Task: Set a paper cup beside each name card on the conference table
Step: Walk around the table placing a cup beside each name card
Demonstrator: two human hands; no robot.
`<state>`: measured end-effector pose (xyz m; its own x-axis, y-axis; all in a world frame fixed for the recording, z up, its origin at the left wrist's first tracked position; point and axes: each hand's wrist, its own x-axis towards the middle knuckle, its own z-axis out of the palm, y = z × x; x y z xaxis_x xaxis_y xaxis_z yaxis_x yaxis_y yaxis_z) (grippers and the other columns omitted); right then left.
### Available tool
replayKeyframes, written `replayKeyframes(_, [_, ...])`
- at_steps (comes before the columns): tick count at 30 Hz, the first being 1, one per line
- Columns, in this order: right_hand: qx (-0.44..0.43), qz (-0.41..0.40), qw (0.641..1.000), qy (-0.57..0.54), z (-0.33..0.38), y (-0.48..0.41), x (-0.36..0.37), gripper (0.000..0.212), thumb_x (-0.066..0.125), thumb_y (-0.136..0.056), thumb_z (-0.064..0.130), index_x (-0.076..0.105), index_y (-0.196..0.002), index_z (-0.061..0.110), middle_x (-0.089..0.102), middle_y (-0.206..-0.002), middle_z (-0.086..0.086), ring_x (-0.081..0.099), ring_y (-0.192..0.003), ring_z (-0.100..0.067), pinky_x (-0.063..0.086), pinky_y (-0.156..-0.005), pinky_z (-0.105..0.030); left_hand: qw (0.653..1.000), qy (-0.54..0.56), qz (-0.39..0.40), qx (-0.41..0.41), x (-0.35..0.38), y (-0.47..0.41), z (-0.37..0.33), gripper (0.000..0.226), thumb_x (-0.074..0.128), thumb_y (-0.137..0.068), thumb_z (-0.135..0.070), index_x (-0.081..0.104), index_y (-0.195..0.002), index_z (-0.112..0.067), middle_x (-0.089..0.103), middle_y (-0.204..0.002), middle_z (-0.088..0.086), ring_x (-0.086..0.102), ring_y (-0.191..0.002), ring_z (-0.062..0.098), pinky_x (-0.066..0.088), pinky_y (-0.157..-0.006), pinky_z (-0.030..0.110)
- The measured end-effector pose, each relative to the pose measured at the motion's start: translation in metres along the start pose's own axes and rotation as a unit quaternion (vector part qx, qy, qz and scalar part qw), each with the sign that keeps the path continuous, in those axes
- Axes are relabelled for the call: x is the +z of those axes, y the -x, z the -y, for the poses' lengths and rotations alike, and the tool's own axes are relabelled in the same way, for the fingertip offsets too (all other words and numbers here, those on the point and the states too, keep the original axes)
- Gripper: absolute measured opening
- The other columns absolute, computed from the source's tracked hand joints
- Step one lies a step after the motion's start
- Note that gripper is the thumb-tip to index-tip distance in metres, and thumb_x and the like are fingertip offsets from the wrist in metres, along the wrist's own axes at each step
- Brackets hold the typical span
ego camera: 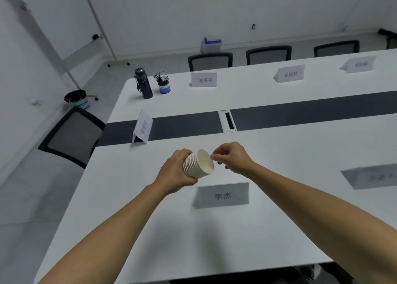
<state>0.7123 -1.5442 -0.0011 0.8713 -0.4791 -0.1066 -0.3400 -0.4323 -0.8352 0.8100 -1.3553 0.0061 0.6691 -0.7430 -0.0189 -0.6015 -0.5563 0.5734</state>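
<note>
The table (pixel 279 154) is white with a dark grey band (pixel 300 109) running along its middle. The stacked paper cups (pixel 198 164) are cream, ribbed by their pale rims. The name cards, such as the nearest one (pixel 223 195), are white with dark grey characters. The bottle (pixel 143 83) is dark navy with a grey cap. The pen pot (pixel 165 88) is blue with a white band. The chairs (pixel 71 136) have black frames and grey mesh. The bin (pixel 78 98) shows a blue-and-white pattern under a black liner

An office meeting room: long white conference table (pixel 279 154), folded name cards (pixel 223 195) along it, mesh chairs (pixel 210 61) behind, whiteboard (pixel 53 19) beyond.
</note>
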Motion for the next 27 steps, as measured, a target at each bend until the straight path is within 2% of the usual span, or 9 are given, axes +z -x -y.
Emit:
replayKeyframes(3, [0.032,0.03,0.999,-0.009,-0.003,-0.008,0.016,0.017,0.073,-0.086,0.014,0.075,-0.098,0.002,0.073,-0.089,-0.012,0.065,-0.072,-0.018,0.051,-0.056,-0.023,0.999,-0.023,0.019,0.019,0.008,-0.006,0.014,0.078,0.087,-0.059,-0.033,0.046,-0.124,-0.028,0.056,-0.114,-0.006,0.059,-0.096,0.016,0.059,-0.077,0.031])
replayKeyframes(7, [0.055,0.039,0.997,-0.024,-0.011,-0.018,0.025,0.014,0.074,-0.084,0.009,0.076,-0.094,-0.001,0.071,-0.081,-0.01,0.063,-0.066,-0.016,0.052,-0.055,-0.022,0.999,-0.015,0.028,0.017,0.015,-0.011,0.026,0.076,0.086,-0.06,-0.033,0.046,-0.125,-0.029,0.057,-0.112,-0.007,0.059,-0.095,0.017,0.056,-0.073,0.03])
replayKeyframes(12, [0.071,0.054,0.995,-0.033,-0.025,-0.026,0.03,0.009,0.075,-0.082,0.006,0.075,-0.088,-0.001,0.072,-0.079,-0.014,0.064,-0.063,-0.016,0.053,-0.055,-0.021,0.999,0.004,0.047,0.003,0.029,-0.014,0.034,0.076,0.086,-0.061,-0.031,0.046,-0.126,-0.028,0.057,-0.113,-0.007,0.058,-0.095,0.016,0.046,-0.067,0.022])
replayKeyframes(18, [0.085,0.065,0.994,-0.031,-0.034,-0.04,0.017,0.006,0.07,-0.083,0.001,0.072,-0.086,-0.004,0.067,-0.072,-0.01,0.06,-0.061,-0.015,0.048,-0.053,-0.022,0.998,0.022,0.052,-0.031,0.038,-0.028,0.043,0.072,0.085,-0.06,-0.03,0.048,-0.121,-0.029,0.057,-0.108,-0.008,0.06,-0.09,0.018,0.049,-0.066,0.026])
replayKeyframes(20, [0.099,0.05,0.993,-0.042,-0.033,-0.052,0.003,0.005,0.066,-0.084,-0.001,0.07,-0.086,-0.003,0.066,-0.075,-0.01,0.06,-0.063,-0.017,0.046,-0.053,-0.022,0.996,0.04,0.042,-0.068,0.04,-0.031,0.051,0.069,0.083,-0.058,-0.03,0.048,-0.117,-0.03,0.058,-0.105,-0.008,0.061,-0.087,0.019,0.052,-0.066,0.031])
replayKeyframes(24, [0.15,-0.028,0.986,-0.073,-0.04,-0.087,-0.026,0.004,0.064,-0.084,-0.001,0.066,-0.083,0.002,0.064,-0.082,-0.012,0.061,-0.064,-0.018,0.046,-0.052,-0.023,0.987,0.052,0.035,-0.145,0.044,-0.026,0.071,0.068,0.082,-0.056,-0.031,0.047,-0.115,-0.03,0.06,-0.105,-0.007,0.061,-0.089,0.019,0.054,-0.071,0.036])
replayKeyframes(27, [0.205,-0.046,0.978,-0.016,-0.066,-0.106,-0.018,0.002,0.066,-0.086,0.001,0.065,-0.085,0.003,0.067,-0.082,-0.014,0.064,-0.063,-0.02,0.052,-0.055,-0.025,0.982,0.058,0.041,-0.172,0.051,-0.019,0.083,0.07,0.081,-0.057,-0.032,0.047,-0.118,-0.03,0.06,-0.106,-0.007,0.061,-0.091,0.019,0.054,-0.074,0.038])
